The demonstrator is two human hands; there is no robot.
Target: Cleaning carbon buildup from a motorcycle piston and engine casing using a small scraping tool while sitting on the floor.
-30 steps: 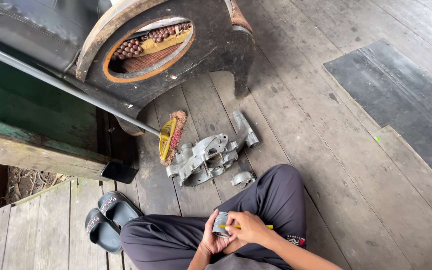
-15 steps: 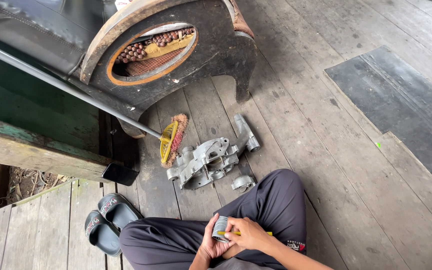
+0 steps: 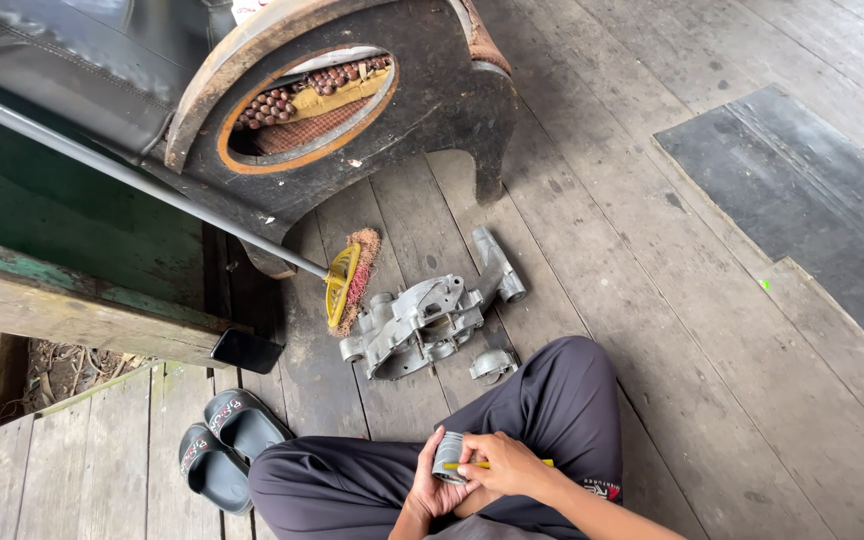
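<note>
Squarely in both hands (image 3: pixel 472 475): ribbed metal cylinder (image 3: pixel 448 455).

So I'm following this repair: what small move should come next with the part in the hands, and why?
Probably keep working the yellow tool around the ring: the left hand cradles it over the lap, and the right hand presses the tool against it.

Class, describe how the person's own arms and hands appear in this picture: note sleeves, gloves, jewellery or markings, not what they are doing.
Both hands, the left hand and the right hand, are bare, with no gloves. No rings or watch are visible. The forearms are uncovered as far as the frame shows; no sleeve is in view.
</note>
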